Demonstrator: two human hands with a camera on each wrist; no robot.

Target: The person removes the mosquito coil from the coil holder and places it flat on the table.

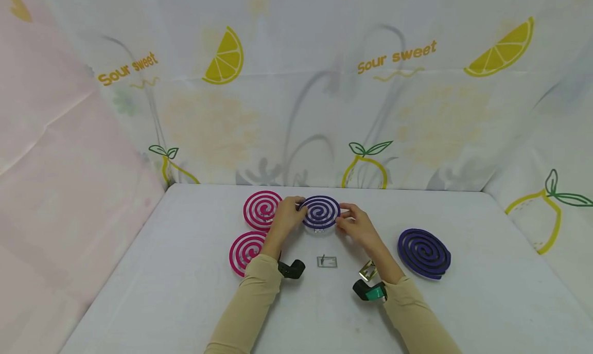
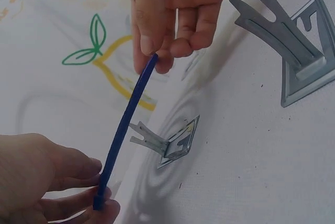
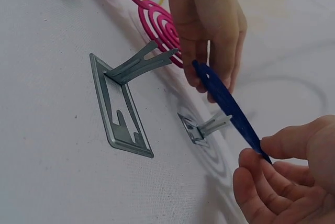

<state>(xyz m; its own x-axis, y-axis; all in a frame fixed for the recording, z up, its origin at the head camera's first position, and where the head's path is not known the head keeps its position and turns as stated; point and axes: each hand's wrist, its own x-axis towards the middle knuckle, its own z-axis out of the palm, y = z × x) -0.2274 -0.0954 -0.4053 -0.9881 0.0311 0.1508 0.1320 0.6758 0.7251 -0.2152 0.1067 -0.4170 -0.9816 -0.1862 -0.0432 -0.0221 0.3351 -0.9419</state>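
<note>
A dark blue spiral mosquito coil (image 1: 319,198) is held between both hands near the back of the table. My left hand (image 1: 288,216) pinches its left edge between thumb and fingers. At the opposite edge, the thumb and fingertips of my right hand (image 1: 359,226) grip the rim. Just under the coil stands a small metal coil stand (image 3: 192,130) with its forked prong raised; in the right wrist view the prong's tip overlaps the coil (image 3: 225,98). The left wrist view shows the coil (image 2: 125,119) edge-on, tilted above that stand (image 2: 175,148).
Two pink coils (image 1: 245,214) (image 1: 233,256) lie to the left, partly behind my left arm. A silver stand (image 1: 327,266) sits nearer, between the forearms. Beside my right wrist is a gold-toned stand (image 1: 368,270). Farther right lies a thicker dark blue coil (image 1: 423,251).
</note>
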